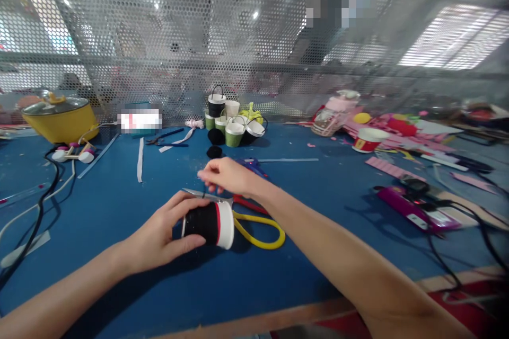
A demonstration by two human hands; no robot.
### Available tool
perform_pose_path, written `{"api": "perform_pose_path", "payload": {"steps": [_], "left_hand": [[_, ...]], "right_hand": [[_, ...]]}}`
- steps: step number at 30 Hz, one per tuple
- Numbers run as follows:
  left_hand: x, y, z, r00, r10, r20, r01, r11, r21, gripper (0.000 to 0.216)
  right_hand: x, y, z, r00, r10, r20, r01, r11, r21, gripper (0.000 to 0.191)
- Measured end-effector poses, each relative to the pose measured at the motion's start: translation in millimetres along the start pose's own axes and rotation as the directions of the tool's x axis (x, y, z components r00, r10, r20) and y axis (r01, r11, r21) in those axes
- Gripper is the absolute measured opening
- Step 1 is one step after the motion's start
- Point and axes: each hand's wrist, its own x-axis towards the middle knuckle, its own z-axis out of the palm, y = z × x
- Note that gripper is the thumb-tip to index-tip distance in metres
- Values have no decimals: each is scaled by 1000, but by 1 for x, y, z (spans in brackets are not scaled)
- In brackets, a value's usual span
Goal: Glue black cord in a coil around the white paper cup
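My left hand (159,235) grips a paper cup (210,224) lying on its side on the blue table; the cup is wrapped in black with a red line and a white rim facing right. Just above it my right hand (226,176) pinches something small and dark, perhaps a thin thread, between thumb and fingertips. Yellow-and-red-handled scissors (254,222) lie on the table right behind the cup, under my right wrist.
A cluster of decorated cups (233,122) stands at the back centre, with black round pieces (215,143) before it. A yellow pot (59,116) sits far left, cables (35,217) run along the left, a purple tool (413,212) and craft scraps lie right. A mesh wall closes the back.
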Motion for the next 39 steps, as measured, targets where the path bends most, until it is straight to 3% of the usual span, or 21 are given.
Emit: {"api": "perform_pose_path", "payload": {"steps": [4, 6, 10, 14, 16, 19, 24, 28, 31, 35, 39], "left_hand": [[0, -4, -1, 999, -18, -38, 16, 998, -54, 42], [0, -6, 0, 998, -33, -49, 27, 993, -112, 42], [-1, -7, 2, 996, -70, -62, 58, 982, -180, 42], [-1, -7, 2, 994, -77, -83, 65, 988, -138, 43], [-1, -8, 0, 992, -87, -94, 77, 992, -102, 42], [-1, -10, -2, 988, -91, -129, 85, 995, -49, 42], [0, -12, -5, 975, -78, -209, 84, 996, 22, 41], [2, -13, -5, 964, -99, -245, 102, 995, -4, 40], [3, -14, -6, 949, -184, -256, 163, 982, -100, 39], [4, -17, -7, 921, -317, -227, 257, 932, -256, 41], [4, -18, -8, 919, -335, -211, 272, 922, -276, 42]], "right_hand": [[-6, 29, -41, 938, 112, -327, -174, 970, -168, 23], [-11, 47, -56, 901, 154, -407, -270, 931, -244, 17], [-11, 78, -56, 890, 222, -398, -362, 876, -320, 20], [-5, 92, -42, 873, 251, -417, -390, 874, -289, 6], [-8, 91, -42, 866, 265, -424, -389, 890, -237, 18], [-25, 80, -47, 883, 262, -390, -344, 926, -156, 31], [-56, 48, -49, 967, 81, -242, -57, 993, 104, 19], [-71, 28, -39, 984, 21, -175, 6, 989, 149, 26], [-77, 19, -31, 991, 7, -135, 8, 995, 104, 22], [-82, 17, -23, 974, -134, -182, 110, 984, -138, 16], [-83, 18, -20, 976, -153, -155, 103, 952, -289, 18]]}}
